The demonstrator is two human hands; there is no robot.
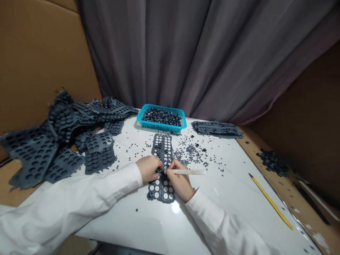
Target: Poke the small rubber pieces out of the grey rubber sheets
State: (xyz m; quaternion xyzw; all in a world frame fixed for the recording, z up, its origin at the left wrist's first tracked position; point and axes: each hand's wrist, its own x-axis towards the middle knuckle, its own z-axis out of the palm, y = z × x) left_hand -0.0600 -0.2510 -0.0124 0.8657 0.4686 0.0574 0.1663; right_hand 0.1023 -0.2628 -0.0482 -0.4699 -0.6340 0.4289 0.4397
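Observation:
A dark rubber sheet with rows of round holes [160, 190] lies lengthwise on the white table in front of me; a few small round rubber parts still sit in it. My left hand [149, 168] is closed over the middle of the sheet, its fingertips pinching a small black rubber part [159, 170]. From the right, my right hand [181, 180] grips a white pen-like stick [192, 172] near its left end, with the tip close to my left fingertips. The exact contact at the tip is hidden by the fingers.
A blue basket [183, 122] full of black rubber parts stands behind the sheet. Moulded sheets [34, 159] are heaped left; a flat stack of strips [217, 129] lies back right. Tiny dark discs [191, 153] litter the table. A yellow cutter-like stick [273, 203] lies right.

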